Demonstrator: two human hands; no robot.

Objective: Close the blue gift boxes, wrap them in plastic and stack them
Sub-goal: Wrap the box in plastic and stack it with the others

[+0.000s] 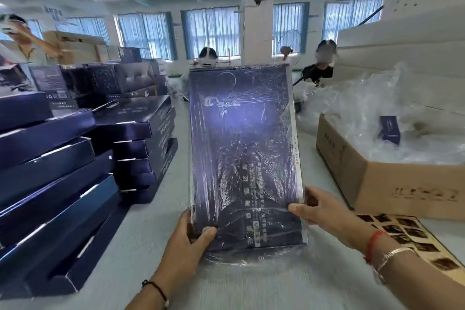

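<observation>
A flat dark blue gift box (241, 148), closed and sheathed in crinkled clear plastic, stands tilted up in front of me above the table. My left hand (191, 236) grips its lower left corner, thumb on the front face. My right hand (319, 206) grips the lower right edge, thumb on the front and fingers behind. Loose plastic bunches under the box's bottom edge. Stacks of blue gift boxes (50, 184) fill the left of the table, with a second stack (143, 146) behind them.
A brown carton (392, 184) full of clear plastic bags stands on the right, a small blue box (390, 129) lying in it. A printed sheet (412, 236) lies near my right forearm. White cartons (412, 53) pile up at the back right. Other people work beyond the table.
</observation>
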